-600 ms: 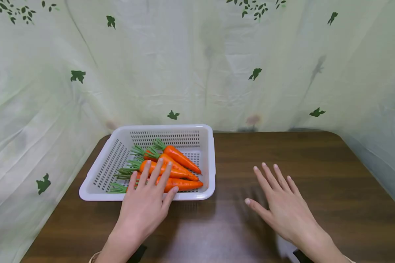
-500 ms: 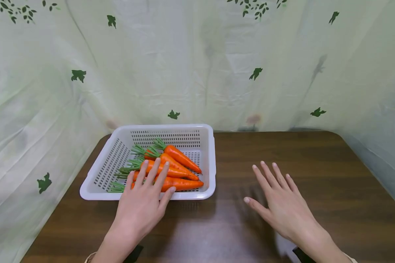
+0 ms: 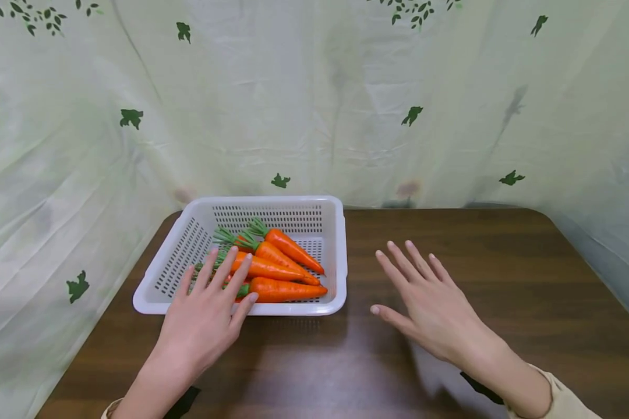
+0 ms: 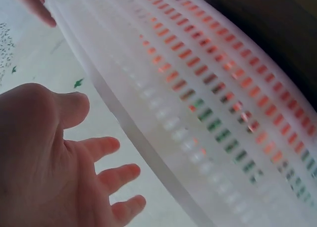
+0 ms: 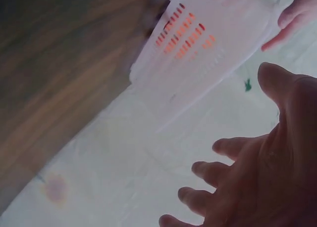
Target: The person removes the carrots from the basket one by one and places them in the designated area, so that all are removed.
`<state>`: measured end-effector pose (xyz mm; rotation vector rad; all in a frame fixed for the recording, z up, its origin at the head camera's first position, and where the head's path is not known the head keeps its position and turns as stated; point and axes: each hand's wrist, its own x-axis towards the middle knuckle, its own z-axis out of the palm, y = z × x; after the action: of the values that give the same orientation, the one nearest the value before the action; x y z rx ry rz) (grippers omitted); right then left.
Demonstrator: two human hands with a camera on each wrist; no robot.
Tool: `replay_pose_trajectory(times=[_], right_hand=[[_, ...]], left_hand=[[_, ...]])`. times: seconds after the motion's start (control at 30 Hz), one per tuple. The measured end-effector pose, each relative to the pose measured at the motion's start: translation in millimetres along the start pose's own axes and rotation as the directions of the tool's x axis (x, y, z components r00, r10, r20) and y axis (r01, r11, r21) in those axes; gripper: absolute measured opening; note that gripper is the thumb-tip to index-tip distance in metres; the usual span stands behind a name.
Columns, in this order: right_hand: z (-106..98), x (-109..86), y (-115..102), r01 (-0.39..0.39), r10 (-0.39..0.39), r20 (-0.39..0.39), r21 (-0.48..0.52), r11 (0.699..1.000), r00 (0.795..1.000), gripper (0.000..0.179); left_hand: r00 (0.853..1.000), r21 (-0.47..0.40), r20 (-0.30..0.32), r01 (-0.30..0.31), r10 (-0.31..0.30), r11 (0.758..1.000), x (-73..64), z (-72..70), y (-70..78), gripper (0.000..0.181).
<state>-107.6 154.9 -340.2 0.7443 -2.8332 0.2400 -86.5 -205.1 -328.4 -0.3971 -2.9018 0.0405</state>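
Several orange carrots (image 3: 288, 289) with green stem ends lie in a white slotted plastic basket (image 3: 337, 256) on the left half of the table. My left hand (image 3: 199, 320) hovers with spread fingers over the basket's near left rim and hides some of the stems. The left wrist view shows this hand (image 4: 44, 158) beside the basket's slotted wall (image 4: 163, 103), apart from it and holding nothing. To the right of the basket, my right hand (image 3: 435, 308) is held over the table, fingers spread; in the right wrist view this hand (image 5: 257, 172) holds nothing either.
The brown wooden table (image 3: 451, 238) extends to the right of the basket. Behind it and along both sides hangs a pale curtain (image 3: 304, 105) with green leaf prints. A black strap (image 3: 479, 387) shows under the right wrist.
My left hand has shifted left, away from the middle of the carrots, uncovering more of the front one. My right hand has moved a little left and up. The head view has turned slightly.
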Motion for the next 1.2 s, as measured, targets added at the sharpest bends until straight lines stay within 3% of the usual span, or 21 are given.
replay_pose_trajectory(times=[0.33,0.67,0.97,1.2], right_hand=[[-2.1,24.1,-12.9,0.161,-0.162,-0.017,-0.028,0.987,0.987,0.081],[3.6,51.3,-26.0,0.315,-0.317,-0.064,-0.045,0.948,0.946,0.072],[10.0,76.8,-32.4,0.448,-0.453,-0.096,-0.070,0.891,0.886,0.065],[17.3,91.0,-40.0,0.503,-0.507,-0.106,-0.066,0.862,0.855,0.065]], left_hand=[[1.000,0.026,0.001,-0.014,0.014,1.000,-7.5,-3.6,-32.1,0.061],[0.999,0.021,-0.046,-0.006,0.007,1.000,-11.1,-5.2,-82.1,0.060],[0.994,-0.104,-0.099,0.035,-0.045,0.994,-10.8,7.5,-120.7,0.058],[0.987,-0.278,-0.072,0.119,-0.145,0.953,-8.7,15.9,-140.7,0.056]])
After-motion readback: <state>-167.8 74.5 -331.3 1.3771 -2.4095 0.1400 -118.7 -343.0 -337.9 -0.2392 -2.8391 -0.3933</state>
